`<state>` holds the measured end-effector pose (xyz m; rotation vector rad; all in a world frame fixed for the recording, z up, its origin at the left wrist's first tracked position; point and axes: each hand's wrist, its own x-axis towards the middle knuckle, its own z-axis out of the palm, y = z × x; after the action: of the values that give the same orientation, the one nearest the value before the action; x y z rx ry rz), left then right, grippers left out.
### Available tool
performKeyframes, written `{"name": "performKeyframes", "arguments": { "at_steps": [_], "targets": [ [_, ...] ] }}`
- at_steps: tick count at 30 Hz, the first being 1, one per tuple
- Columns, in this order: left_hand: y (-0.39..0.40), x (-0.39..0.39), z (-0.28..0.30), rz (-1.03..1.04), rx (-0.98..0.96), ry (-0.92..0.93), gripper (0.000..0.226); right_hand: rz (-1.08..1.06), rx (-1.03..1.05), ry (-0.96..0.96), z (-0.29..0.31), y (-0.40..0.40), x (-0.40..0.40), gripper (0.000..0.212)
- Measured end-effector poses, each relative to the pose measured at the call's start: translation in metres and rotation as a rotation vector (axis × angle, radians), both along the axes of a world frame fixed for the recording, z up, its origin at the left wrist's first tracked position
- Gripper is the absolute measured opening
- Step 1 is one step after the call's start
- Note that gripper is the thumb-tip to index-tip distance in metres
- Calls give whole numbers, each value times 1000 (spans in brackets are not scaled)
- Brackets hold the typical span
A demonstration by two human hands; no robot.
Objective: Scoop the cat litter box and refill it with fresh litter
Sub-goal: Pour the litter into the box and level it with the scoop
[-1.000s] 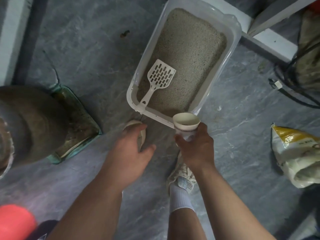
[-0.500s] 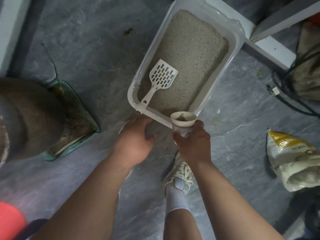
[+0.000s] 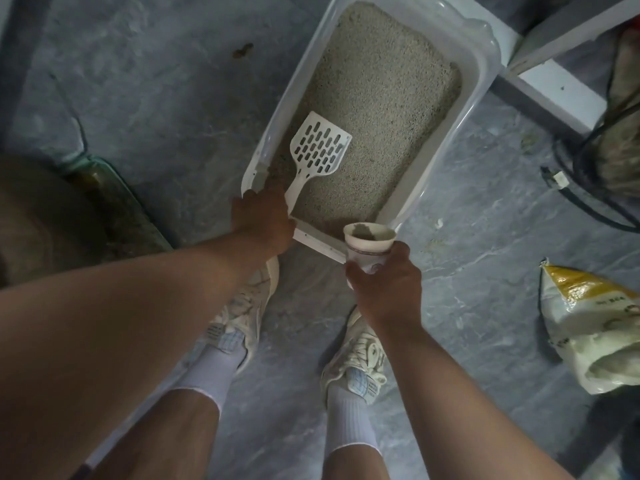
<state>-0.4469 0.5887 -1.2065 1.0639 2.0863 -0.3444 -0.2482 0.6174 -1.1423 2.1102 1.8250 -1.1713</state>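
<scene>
A white litter box (image 3: pixel 465 109) full of beige litter lies on the grey floor ahead of me. Inside it, near the front left corner, a white slotted scoop (image 3: pixel 320 148) lies flat on the litter. My left hand (image 3: pixel 263 221) is at that corner, fingers curled over the end of the scoop's handle and hiding it. My right hand (image 3: pixel 384 289) holds a paper cup (image 3: pixel 369 242) upright just over the box's front rim. Some dark grey litter sits inside the cup.
An open white-and-yellow litter bag (image 3: pixel 595 327) lies on the floor to the right. Black cables (image 3: pixel 581 174) and a white frame (image 3: pixel 554 88) are at the back right. At the left are a green tray (image 3: pixel 128 216) and a brown rounded object (image 3: pixel 41 216). My shoes stand just before the box.
My left hand has moved forward from the floor before the box to the scoop's handle. The cup has stayed at the front rim in my right hand.
</scene>
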Motion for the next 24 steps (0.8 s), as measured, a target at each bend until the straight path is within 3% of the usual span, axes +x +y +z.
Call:
{"name": "performKeyframes", "arguments": {
  "at_steps": [4,8,12,16,24],
  "targets": [
    [2,-2,4,101,39,-23,43,-1,-35,18,3,11,3,55],
    [18,-10,30,260,203,-139,36,19,-14,29,10,21,1,56],
    [33,-33,52,103,406,-174,36,51,-1,17,15,35,-4,50],
    [50,-57,53,-113,415,-36,47,103,17,-9,12,45,-9,51],
    [51,-67,47,-199,440,-73,62,139,20,-52,5,35,-10,51]
  ]
}}
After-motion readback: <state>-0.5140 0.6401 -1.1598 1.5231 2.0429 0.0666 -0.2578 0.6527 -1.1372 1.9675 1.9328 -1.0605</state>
